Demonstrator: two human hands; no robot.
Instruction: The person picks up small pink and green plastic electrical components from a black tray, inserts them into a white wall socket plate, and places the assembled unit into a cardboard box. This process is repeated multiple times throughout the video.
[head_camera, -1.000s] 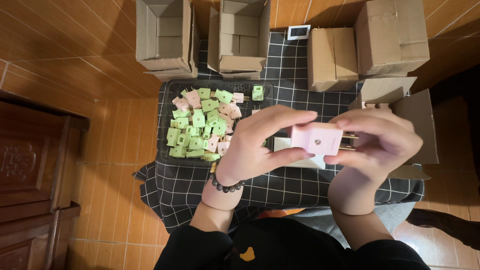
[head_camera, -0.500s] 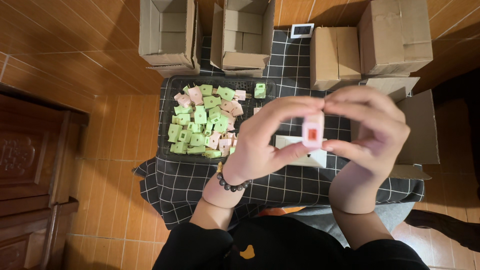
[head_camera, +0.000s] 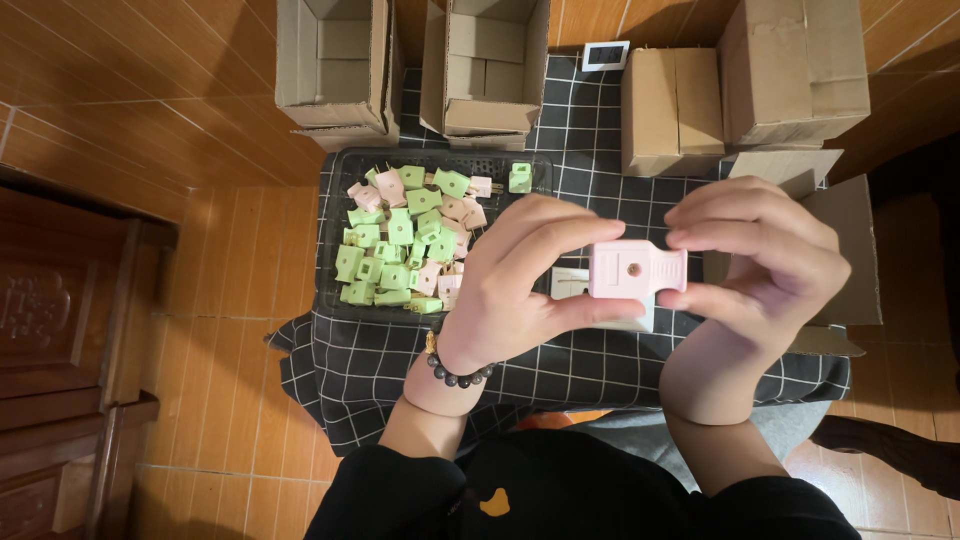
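- I see a pink plug, small and boxy, with a little round dot in its flat face.
- My left hand pinches its left end between thumb and fingers.
- My right hand pinches its right end.
- Beyond my left hand sits a black tray of green and pink plugs.

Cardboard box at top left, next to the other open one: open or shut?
Open. The brown cardboard box has its top flaps spread apart, and the head view looks straight down onto its bare inner walls and bottom.
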